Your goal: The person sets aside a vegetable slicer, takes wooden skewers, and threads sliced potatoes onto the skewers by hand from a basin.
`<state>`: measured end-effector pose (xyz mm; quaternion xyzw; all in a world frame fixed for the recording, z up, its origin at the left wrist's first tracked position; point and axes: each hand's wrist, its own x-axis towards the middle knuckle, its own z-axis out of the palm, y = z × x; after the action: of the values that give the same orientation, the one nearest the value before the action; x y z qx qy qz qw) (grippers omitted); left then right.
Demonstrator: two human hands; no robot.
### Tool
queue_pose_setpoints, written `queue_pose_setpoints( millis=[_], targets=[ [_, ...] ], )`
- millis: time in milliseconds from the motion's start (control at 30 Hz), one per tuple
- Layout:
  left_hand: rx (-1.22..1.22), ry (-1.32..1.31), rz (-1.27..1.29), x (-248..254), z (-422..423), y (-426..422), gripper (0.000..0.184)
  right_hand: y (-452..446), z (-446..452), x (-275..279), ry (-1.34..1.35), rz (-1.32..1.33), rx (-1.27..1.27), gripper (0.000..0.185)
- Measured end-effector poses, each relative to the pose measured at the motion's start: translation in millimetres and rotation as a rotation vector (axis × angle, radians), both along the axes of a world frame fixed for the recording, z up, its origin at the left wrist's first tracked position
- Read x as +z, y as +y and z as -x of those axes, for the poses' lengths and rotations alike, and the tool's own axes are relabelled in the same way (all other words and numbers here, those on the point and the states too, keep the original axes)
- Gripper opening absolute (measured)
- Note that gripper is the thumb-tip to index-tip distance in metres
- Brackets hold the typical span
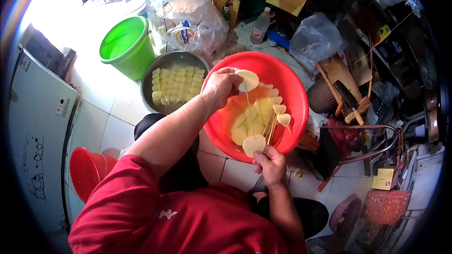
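Note:
My left hand (222, 87) is closed, pinching a pale round potato slice (248, 80) over the red basin (302, 106). A thin wooden skewer (250, 110) runs from that slice down to a second potato slice (254, 146) near the basin's front rim. Closed on this lower slice, my right hand (271, 164) has its thumb against the slice's edge; the skewer's lower end is hidden. Inside the basin lie loose potato slices (239, 135), a row of skewered slices (279, 109) along the right side, and several bare skewers (271, 126).
A metal bowl (147, 95) of skewered slices stands left of the basin, with a green bucket (126, 42) behind it. A red bucket (87, 171) and a white fridge (40, 131) are at left. A plastic bottle (260, 27), clear bag (315, 35) and metal-framed stool (362, 160) crowd the right.

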<state>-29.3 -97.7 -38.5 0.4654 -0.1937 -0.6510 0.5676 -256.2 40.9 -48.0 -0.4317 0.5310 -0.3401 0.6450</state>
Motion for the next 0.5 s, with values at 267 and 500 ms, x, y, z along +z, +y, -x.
queue_pose_setpoints(
  millis=[267,500],
  targets=[
    [0.037,-0.128,-0.02,-5.5,-5.2,-4.2,0.012,0.2,0.9,-3.7,0.01,0.041,0.014,0.016],
    [0.076,-0.053,-0.034,9.3,5.4,5.0,0.018,1.7,-0.3,1.4,-0.023,0.053,-0.004,0.017]
  ],
)
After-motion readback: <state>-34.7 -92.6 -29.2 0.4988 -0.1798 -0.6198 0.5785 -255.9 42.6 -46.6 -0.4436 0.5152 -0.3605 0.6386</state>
